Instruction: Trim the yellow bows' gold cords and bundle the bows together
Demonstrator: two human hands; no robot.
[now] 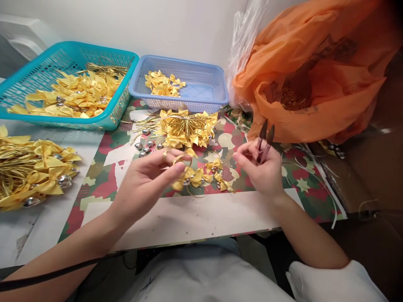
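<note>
My left hand [154, 180] pinches a looped gold wire [183, 158] between thumb and fingers, with a yellow ribbon bow [179, 183] hanging below it. To the right, my right hand [264, 167] is closed around dark-tipped scissors or snips [266, 140], blades pointing up and away. Between the hands, loose yellow bows [215, 165] with small silver bells lie on the patterned paper [242, 184]. A bundle of yellow bows on gold wires [185, 126] sits just beyond. Several silver bells [146, 149] rest left of the bundle.
At the back left stands a teal basket [110, 119] of bows, beside a blue basket [201, 102] with fewer bows. An orange bag [283, 121] stands open at the back right. More wired bows [40, 167] lie at the far left. White strips [321, 174] are at the right.
</note>
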